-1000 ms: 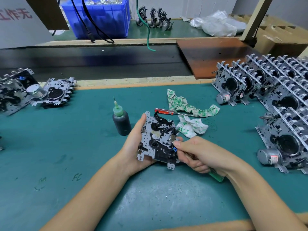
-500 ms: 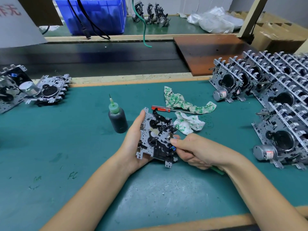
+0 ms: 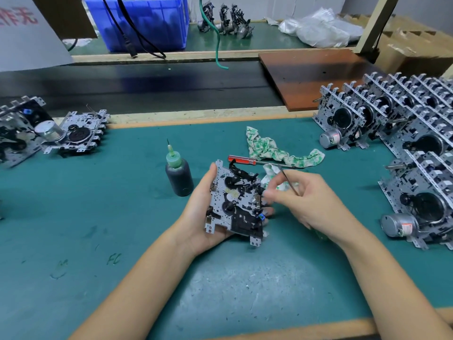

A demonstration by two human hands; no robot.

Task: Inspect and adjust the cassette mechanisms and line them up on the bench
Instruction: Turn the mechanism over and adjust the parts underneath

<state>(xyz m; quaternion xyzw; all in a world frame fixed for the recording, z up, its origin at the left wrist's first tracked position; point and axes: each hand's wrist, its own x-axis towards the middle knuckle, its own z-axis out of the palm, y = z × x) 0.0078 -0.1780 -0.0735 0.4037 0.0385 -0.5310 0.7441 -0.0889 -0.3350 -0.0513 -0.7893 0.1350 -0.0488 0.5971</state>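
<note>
My left hand [image 3: 199, 212] grips a grey and black cassette mechanism [image 3: 235, 204] by its left edge and holds it tilted above the green bench mat [image 3: 122, 241]. My right hand [image 3: 311, 204] is just right of the mechanism, its fingers curled round a thin metal tool [image 3: 290, 181] whose shaft points up and away; the fingertips near the mechanism's right edge are blurred. A row of finished mechanisms [image 3: 392, 133] stands upright at the right. Two more mechanisms [image 3: 73, 133] lie flat at the far left.
A dark bottle with a green needle cap [image 3: 179, 175] stands left of my hands. A red-handled screwdriver [image 3: 242, 160] and a green-patterned rag [image 3: 274, 150] lie behind them. A brown board [image 3: 311, 77], a blue crate [image 3: 147, 23] and plastic bags [image 3: 321, 28] sit beyond.
My right hand has drawn back from the mechanism's lower right corner and lifted, so the thin tool now sticks up. The left hand holds the mechanism as before.
</note>
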